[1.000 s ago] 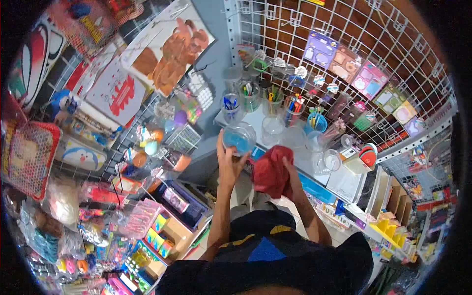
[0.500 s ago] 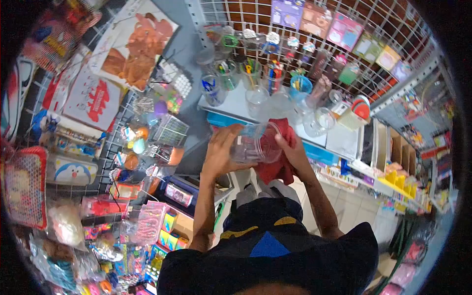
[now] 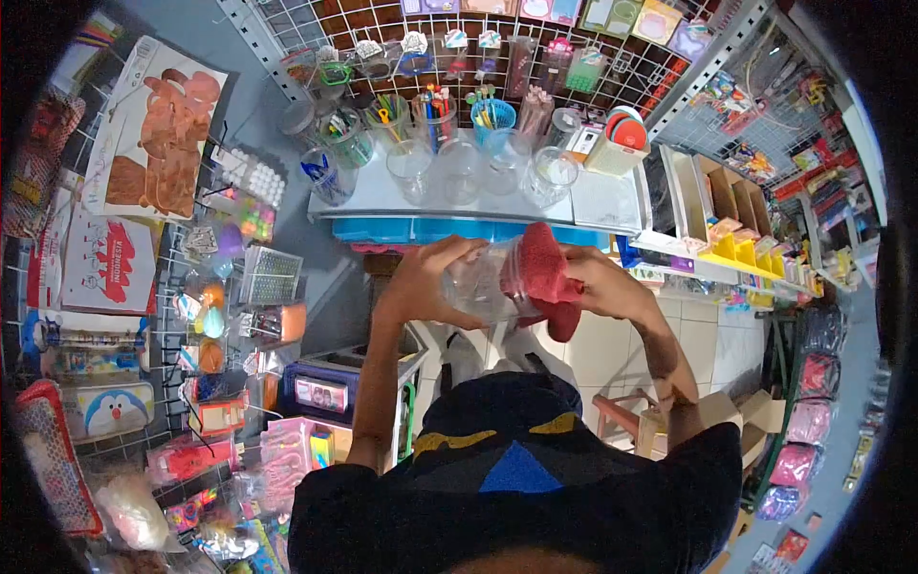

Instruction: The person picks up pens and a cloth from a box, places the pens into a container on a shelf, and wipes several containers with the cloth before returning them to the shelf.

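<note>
Closest to my view is the person's black shirt, with a blue triangle on its front. Both forearms reach forward from it, and the hands face each other over the gap before the counter. On my feed the left hand is curved around a clear plastic container, fingers along the upper side and thumb underneath, spread to the container's width. The container lies tipped on its side in the air, its open end towards the right hand. That hand's fingers are pinching a bunched red cloth against the rim; how much of the cloth is inside the container I cannot tell, and some fingertips are hidden from me.

Lower down, a reddish stool stands on the tiled floor. Past the hands I see the white counter, with a row of blue drawers under its edge. More clear containers stand along its front, beside a cup of blue pens. Behind them are a blue basket of pens and, to the right, a cream box holding red round items. Farthest off, a white wire grid carries pastel packs.
</note>
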